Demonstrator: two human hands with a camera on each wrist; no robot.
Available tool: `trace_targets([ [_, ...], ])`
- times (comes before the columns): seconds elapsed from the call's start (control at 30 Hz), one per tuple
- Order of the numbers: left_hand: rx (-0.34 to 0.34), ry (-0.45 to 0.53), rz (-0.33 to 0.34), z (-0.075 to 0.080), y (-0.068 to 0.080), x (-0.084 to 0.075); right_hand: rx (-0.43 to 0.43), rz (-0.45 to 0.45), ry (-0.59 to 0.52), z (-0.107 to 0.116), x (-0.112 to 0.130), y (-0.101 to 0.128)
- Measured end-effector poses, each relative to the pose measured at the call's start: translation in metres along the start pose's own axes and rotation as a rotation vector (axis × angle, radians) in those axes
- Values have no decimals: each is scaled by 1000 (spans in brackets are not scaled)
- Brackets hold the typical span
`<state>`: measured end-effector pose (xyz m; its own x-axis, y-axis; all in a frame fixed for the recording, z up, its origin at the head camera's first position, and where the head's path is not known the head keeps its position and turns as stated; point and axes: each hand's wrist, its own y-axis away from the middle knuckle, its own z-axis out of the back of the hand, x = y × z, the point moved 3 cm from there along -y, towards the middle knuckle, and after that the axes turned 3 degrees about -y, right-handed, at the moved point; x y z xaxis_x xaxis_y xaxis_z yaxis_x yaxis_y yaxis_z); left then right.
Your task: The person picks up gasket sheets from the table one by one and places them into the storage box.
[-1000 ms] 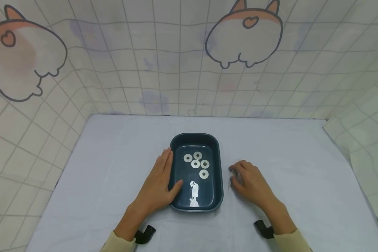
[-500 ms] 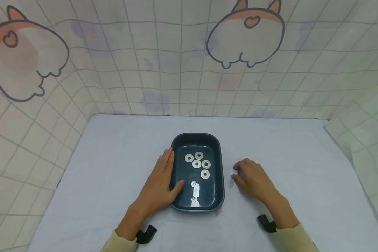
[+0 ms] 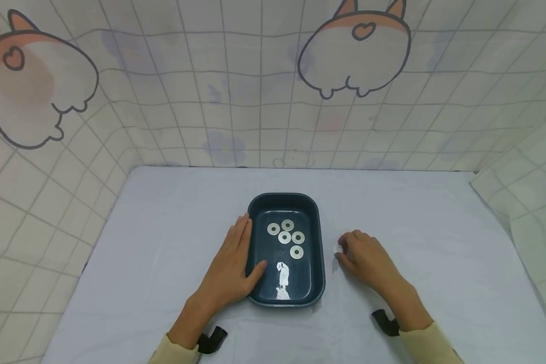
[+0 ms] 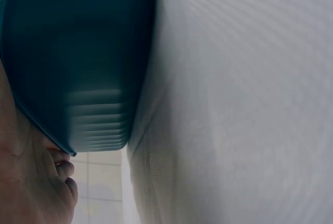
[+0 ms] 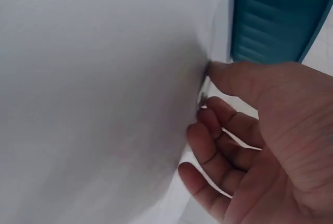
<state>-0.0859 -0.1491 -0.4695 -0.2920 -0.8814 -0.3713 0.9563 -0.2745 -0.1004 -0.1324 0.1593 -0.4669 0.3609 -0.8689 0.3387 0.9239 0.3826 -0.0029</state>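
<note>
A dark teal tray (image 3: 317, 237) sits mid-table with several silver washers (image 3: 284, 237) lying flat inside. My left hand (image 3: 232, 263) lies against the tray's left wall with straight fingers, its thumb over the rim. In the left wrist view the tray's wall (image 4: 78, 52) fills the upper left, beside that hand (image 4: 31, 193). My right hand (image 3: 361, 258) rests on the cloth just right of the tray, fingers curled. Its thumb and forefinger pinch a small washer (image 3: 338, 248) against the cloth. The right wrist view shows that washer (image 5: 202, 99) between the fingertips of the right hand (image 5: 250, 130), near the tray (image 5: 276, 15).
A pale cloth (image 3: 164, 242) covers the table. Tiled fabric walls with cartoon prints stand at the back (image 3: 255, 101) and on both sides. Black wrist mounts show at my left wrist (image 3: 211, 337) and right wrist (image 3: 382, 321).
My right hand has shifted slightly to the right, and its fingers have drawn in over the small washer on the cloth. The left hand and the tray have stayed put.
</note>
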Motion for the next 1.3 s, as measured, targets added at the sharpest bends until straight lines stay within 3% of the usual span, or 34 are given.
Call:
trace_targets([
  [0.37,3,-1,1,-1,-1,0,59,-59,45,5,5,-5],
  [0.7,2,-2,-1,-1,-1,-1,7,-68,145,4,15,-1],
  [1.07,4,-14,8,1,-1,-2,-78,-51,143,5,19,-5],
  [1.3,7,-17,8,0,-1,-2,4,-62,190,2,21,-11],
])
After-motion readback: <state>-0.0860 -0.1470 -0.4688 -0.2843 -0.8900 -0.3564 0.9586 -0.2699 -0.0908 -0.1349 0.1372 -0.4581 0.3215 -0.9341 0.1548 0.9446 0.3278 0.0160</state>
